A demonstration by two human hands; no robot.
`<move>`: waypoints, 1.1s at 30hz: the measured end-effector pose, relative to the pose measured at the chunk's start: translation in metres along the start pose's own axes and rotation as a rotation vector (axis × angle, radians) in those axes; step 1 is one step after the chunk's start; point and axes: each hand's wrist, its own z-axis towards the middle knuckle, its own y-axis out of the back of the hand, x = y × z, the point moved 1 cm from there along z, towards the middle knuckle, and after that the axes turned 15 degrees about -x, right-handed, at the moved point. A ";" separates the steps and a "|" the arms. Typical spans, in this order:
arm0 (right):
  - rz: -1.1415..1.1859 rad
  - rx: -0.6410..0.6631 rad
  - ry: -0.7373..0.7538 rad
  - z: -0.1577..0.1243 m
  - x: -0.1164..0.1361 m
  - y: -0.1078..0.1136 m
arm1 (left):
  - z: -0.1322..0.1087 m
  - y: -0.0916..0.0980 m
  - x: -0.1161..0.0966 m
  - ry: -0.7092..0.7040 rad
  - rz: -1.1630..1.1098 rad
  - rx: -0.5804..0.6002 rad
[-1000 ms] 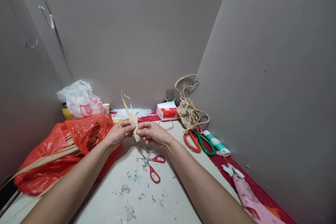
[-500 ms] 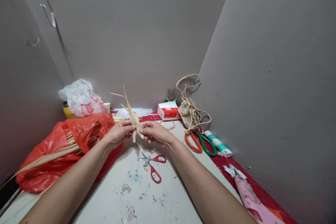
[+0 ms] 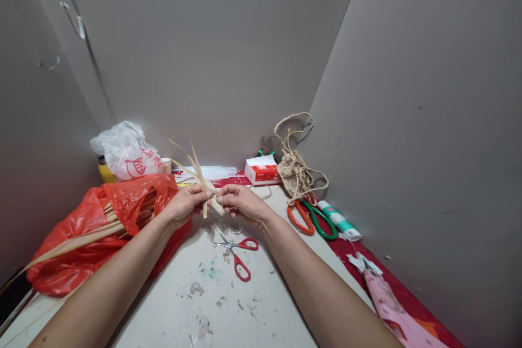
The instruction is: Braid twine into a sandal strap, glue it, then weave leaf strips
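Note:
Between my two hands, above the far middle of the white table point(image 3: 175, 310), is a small bundle of pale dried leaf strips point(image 3: 199, 174). My left hand point(image 3: 190, 204) pinches it from the left with thumb and fingers. From the right, my right hand point(image 3: 240, 202) pinches the bundle's lower part. Several thin strip ends stick up and to the left, and short ends hang below the fingers. Red-handled scissors point(image 3: 241, 269) lie on the table below my hands, blades apart and pointing left.
At left lies a red plastic bag point(image 3: 81, 206) holding long dried strips, with a white plastic bag point(image 3: 126, 149) behind it. At right are coiled rope point(image 3: 296, 174), a red-white box point(image 3: 263, 173), orange and green handles point(image 3: 324, 223), and a white-green tube point(image 3: 338, 220). Grey panels enclose three sides.
The strips in my hands have fanned out and lean further left. My hands have come slightly closer together, both still pinching the bundle. The scissors lie as before.

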 end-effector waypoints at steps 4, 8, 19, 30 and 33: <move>-0.029 0.039 -0.002 -0.001 0.001 0.000 | 0.000 0.000 0.000 -0.008 0.002 0.002; -0.037 0.060 0.009 -0.002 0.001 -0.002 | -0.002 -0.001 -0.002 -0.022 0.013 0.014; -0.026 0.040 -0.002 -0.001 0.000 0.001 | 0.000 0.000 -0.002 0.000 0.018 0.007; -0.137 0.072 0.062 -0.003 0.000 -0.005 | 0.000 -0.004 0.007 -0.070 0.030 -0.016; -0.152 0.084 0.068 -0.002 -0.003 -0.006 | 0.000 -0.003 0.008 -0.068 0.018 -0.020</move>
